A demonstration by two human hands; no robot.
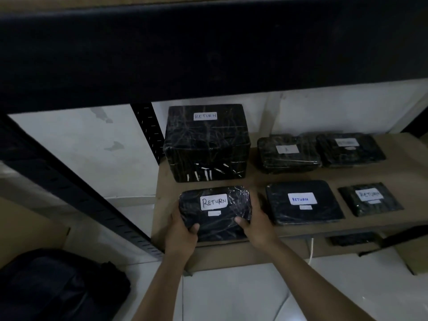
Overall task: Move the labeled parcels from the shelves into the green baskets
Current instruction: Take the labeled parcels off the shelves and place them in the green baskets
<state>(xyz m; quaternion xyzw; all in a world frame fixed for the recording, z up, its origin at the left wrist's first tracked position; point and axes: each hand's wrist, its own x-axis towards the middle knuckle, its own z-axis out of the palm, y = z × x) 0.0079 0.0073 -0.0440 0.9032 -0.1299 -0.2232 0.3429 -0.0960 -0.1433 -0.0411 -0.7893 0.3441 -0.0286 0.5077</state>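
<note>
A flat black wrapped parcel (217, 218) with a white "RETURN" label lies at the front left of the brown shelf board (254, 181). My left hand (183, 230) grips its left edge, thumb on top. My right hand (254, 225) grips its right edge, thumb on top too. Behind it stands a tall black box parcel (206, 144) labelled "RETURN". To the right lie a flat parcel (303, 202) and a smaller one (370, 199), both labelled. At the back right sit two more flat parcels (288, 151) (349, 148). No green basket is in view.
A dark upper shelf beam (208, 54) crosses overhead. A black slotted upright (81, 193) slants down at the left. A dark bag (58, 286) lies on the floor at the lower left. A white cable (311, 249) hangs under the shelf. The floor below is pale tile.
</note>
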